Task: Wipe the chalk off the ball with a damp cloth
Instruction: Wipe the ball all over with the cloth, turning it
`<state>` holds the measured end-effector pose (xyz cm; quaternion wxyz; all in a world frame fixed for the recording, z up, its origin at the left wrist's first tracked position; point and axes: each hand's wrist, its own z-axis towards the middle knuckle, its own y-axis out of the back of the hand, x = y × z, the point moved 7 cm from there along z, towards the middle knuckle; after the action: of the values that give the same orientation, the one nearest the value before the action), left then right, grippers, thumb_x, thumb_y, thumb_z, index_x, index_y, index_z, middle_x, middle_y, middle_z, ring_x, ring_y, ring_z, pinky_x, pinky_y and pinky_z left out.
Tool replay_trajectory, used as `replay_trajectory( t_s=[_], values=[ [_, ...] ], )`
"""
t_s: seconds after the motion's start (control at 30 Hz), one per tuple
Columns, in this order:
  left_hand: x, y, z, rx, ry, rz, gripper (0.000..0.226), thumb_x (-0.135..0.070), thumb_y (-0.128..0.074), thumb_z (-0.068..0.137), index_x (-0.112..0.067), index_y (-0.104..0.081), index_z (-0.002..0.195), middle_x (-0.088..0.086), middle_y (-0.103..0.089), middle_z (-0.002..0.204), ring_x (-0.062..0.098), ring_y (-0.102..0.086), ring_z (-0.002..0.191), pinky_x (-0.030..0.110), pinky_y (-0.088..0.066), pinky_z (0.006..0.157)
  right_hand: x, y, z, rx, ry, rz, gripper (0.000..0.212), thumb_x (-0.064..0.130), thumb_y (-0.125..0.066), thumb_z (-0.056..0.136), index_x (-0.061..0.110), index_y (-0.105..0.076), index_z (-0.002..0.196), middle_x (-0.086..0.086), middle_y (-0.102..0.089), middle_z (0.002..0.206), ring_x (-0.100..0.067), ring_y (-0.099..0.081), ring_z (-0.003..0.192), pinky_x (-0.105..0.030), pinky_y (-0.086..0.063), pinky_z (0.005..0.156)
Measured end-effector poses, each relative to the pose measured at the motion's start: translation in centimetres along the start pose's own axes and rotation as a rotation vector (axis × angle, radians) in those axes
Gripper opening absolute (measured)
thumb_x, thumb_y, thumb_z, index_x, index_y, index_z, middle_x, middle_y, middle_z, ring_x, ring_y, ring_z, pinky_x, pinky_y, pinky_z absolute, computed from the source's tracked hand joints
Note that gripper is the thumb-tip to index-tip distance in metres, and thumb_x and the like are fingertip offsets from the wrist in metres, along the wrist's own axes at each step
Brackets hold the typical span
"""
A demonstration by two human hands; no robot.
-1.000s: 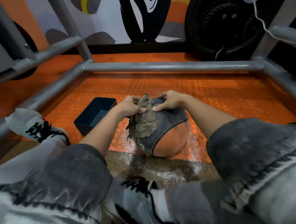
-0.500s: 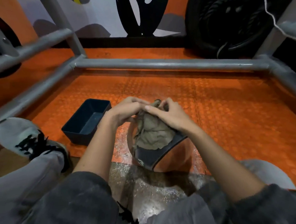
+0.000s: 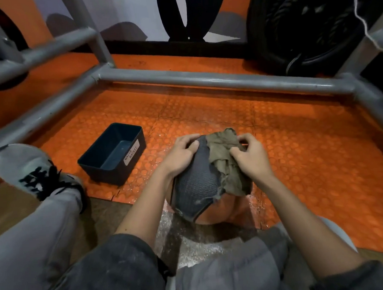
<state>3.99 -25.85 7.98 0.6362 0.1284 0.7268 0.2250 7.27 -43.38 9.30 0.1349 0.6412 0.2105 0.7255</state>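
Ball (image 3: 195, 184) sits at the orange mat's (image 3: 297, 150) 6 o'clock edge, between the person's legs. Left hand (image 3: 180, 156) curls over its 11 o'clock side, likely steadying it. Right hand (image 3: 251, 159) pinches the cloth (image 3: 224, 163) at 1 o'clock, apparently for rubbing.

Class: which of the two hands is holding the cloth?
The right hand pinches the cloth; the left hand holds only the bare ball.

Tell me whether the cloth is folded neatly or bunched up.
Bunched up: the cloth lies crumpled over the ball, its frayed edge hanging, pinched by the right hand.
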Motion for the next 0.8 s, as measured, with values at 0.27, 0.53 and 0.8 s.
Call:
replay_trajectory(
  t_s=[0.27, 0.53, 0.8],
  values=[
    [1.1, 0.7, -0.2, -0.162, -0.056, 0.077, 0.034, -0.042, -0.035, 0.093, -0.037, -0.053, 0.122, 0.0, -0.043, 0.138, 0.02, -0.036, 0.132, 0.048, -0.015, 0.114, 2.3, -3.8, -3.8, -0.086, 0.282, -0.4, 0.049, 0.056, -0.038, 0.078, 0.03, -0.056, 0.116, 0.008, -0.045, 0.126, -0.015, -0.03, 0.119, -0.036, -0.023, 0.099],
    [1.0, 1.0, -0.7, -0.236, -0.062, 0.173, 0.03, -0.033, -0.033, 0.101, -0.035, -0.053, 0.124, -0.01, -0.043, 0.139, 0.012, -0.036, 0.132, 0.044, -0.001, 0.115, -3.7, -0.5, 0.6, -0.142, -0.041, -0.055, 0.025, 0.012, -0.049, 0.092, 0.006, -0.066, 0.109, -0.016, -0.059, 0.114, -0.031, -0.051, 0.111, -0.037, -0.037, 0.093],
    [0.9, 0.7, 0.4, -0.239, -0.092, 0.209, 0.029, -0.036, -0.034, 0.101, -0.039, -0.054, 0.12, -0.016, -0.047, 0.135, 0.009, -0.039, 0.129, 0.043, 0.003, 0.115, 1.6, -2.4, -1.5, -0.194, 0.416, -0.191, 0.026, 0.029, -0.049, 0.084, 0.016, -0.07, 0.093, -0.003, -0.061, 0.099, -0.023, -0.048, 0.097, -0.033, -0.032, 0.08]
  ],
)
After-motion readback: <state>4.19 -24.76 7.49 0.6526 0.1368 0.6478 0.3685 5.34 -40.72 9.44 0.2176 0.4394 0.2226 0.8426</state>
